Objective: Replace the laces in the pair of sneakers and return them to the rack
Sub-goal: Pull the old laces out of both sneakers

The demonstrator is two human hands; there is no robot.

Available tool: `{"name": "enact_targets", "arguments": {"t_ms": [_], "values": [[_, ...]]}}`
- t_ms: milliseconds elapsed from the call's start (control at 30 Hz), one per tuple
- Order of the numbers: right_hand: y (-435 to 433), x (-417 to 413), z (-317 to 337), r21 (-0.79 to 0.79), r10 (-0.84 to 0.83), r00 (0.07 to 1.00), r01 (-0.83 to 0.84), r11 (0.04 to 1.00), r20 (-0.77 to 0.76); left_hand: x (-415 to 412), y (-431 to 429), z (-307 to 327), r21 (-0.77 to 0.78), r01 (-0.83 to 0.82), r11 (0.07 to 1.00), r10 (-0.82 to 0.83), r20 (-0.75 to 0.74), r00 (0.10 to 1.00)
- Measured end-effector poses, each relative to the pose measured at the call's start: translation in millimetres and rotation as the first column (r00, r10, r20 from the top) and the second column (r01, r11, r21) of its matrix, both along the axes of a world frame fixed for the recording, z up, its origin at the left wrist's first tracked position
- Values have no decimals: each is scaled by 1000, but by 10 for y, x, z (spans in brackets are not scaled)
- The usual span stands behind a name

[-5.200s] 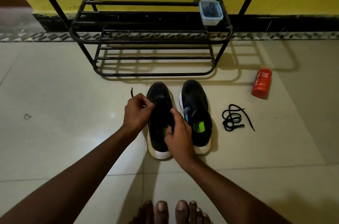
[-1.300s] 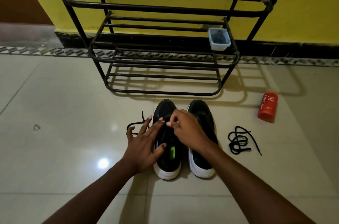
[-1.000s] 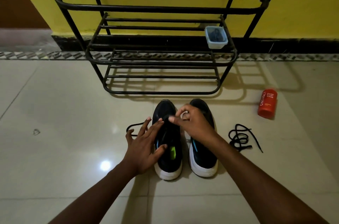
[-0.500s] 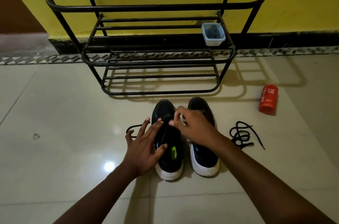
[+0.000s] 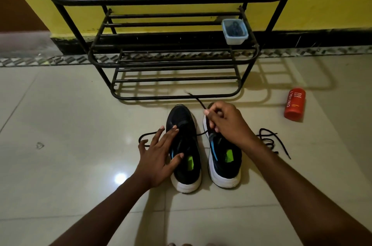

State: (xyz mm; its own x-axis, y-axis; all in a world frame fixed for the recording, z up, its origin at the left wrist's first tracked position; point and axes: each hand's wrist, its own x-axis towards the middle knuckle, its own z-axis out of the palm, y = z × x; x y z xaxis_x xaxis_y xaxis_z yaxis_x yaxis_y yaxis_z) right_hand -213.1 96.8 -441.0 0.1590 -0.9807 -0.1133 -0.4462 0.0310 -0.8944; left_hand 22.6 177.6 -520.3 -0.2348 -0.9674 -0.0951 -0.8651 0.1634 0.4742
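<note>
Here, 2 black sneakers with white soles stood side by side on the pale tiled floor, toes pointing at a black metal rack just beyond them. The left hand lay open, its straight fingers spread flat across the left sneaker, pressing it down and holding nothing. The right hand hovered over the toe of the right sneaker, its grip closed in a pinch on a black lace. That lace ran taut from the front eyelets of the left sneaker to the pinch, its tip sticking up toward the rack. A slack loop of it lay on the floor beside the left hand. Whether the lace was going in or coming out could not be told.

To do this step well, the flat hand should probably pin the sneaker while the other draws the lace in line with the eyelet, in 1 smooth pull, so the shoe neither slides nor tips. Watching the slack loop would guard against a snag. Pinching nearer the eyelet would likely give better control.

A loose lace lay tangled on the floor right of the sneakers, a red bottle was farther right, and a small clear tub sat on a shelf of the rack.
</note>
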Motion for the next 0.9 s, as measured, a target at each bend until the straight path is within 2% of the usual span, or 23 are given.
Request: {"name": "enact_targets", "arguments": {"t_ms": [67, 167, 233, 300, 367, 433, 500, 600, 700, 767, 833, 867, 900], "values": [[43, 19, -50, -42, 15, 983, -23, 999, -182, -6, -30, 29, 19, -33, 999, 35, -108, 993], [179, 181, -88, -45, 75, 945, -94, 995, -319, -42, -131, 140, -43, -78, 996, 61, -318, 946], [306, 311, -113, -69, 53, 927, -85, 994, -370, -85, -205, 224, -63, -72, 995, 43, -373, 927], [477, 422, -148, -99, -18, 919, -23, 995, -394, -128, -271, 307, -82, -37, 996, 11, -295, 955], [604, 479, -193, -120, -76, 915, 30, 992, -397, -168, -340, 355, -108, 7, 994, -22, -145, 989], [697, 526, -229, -72, -80, 921, 57, 996, -380, -206, -406, 383, -113, 28, 993, -33, -38, 999], [776, 570, -279, -23, -71, 931, 67, 997, -358, -240, -465, 405, -96, 15, 995, -16, -14, 1000], [870, 631, -413, -92, -102, 943, 77, 993, -315, -267, -518, 421, -102, 1, 995, -1, 4, 1000], [921, 680, -485, -95, -126, 956, 105, 990, -266, -278, -507, 440, -142, -6, 990, 5, -4, 1000], [950, 707, -506, -85, -143, 958, 126, 988, -249, -255, -522, 423, -103, -168, 980, 157, -102, 982], [975, 722, -532, -99, -151, 954, 129, 987, -258, -191, -596, 410, 90, -417, 905, 424, -301, 854], [980, 722, -544, -108, -156, 952, 132, 985, -263, -143, -636, 397, 199, -463, 863, 504, -379, 776], [982, 721, -553, -112, -162, 951, 136, 984, -264, -105, -660, 402, 252, -446, 859, 512, -417, 751]]}}
